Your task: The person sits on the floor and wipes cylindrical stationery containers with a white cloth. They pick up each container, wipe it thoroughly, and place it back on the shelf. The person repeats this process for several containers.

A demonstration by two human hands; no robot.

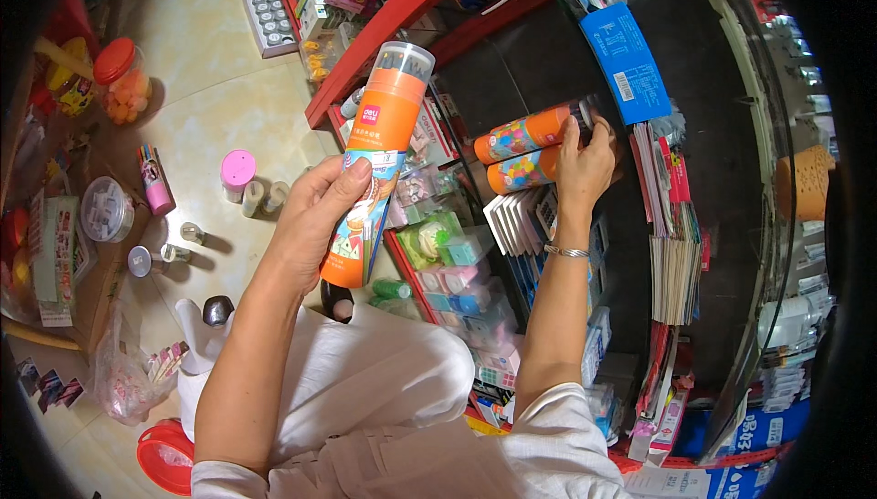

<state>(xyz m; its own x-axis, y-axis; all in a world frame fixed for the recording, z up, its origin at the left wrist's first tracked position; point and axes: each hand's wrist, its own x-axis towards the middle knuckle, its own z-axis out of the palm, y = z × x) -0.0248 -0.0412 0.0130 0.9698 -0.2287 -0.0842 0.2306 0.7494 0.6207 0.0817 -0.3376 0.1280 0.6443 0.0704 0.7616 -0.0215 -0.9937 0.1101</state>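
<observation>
My left hand [322, 215] grips an orange Deli colored pencil tube [370, 177] around its printed middle. The tube is tilted, with its clear cap at the top and dark pencil tips showing through it. At the shelf on the right, my right hand [586, 163] has its thumb and fingers around the capped end of an upper orange tube [524, 132]. A lower orange tube [524, 172] lies alongside that one, its end hidden behind my right hand. Both are printed with colorful round shapes.
A red shelf frame [404, 16] stands beside small packaged goods [438, 239]. Right of my hand are a blue box [627, 64] and upright booklets [671, 273]. On the tiled floor stand a pink-lidded container [238, 169], a red-lidded jar [123, 81] and a red bucket [161, 461].
</observation>
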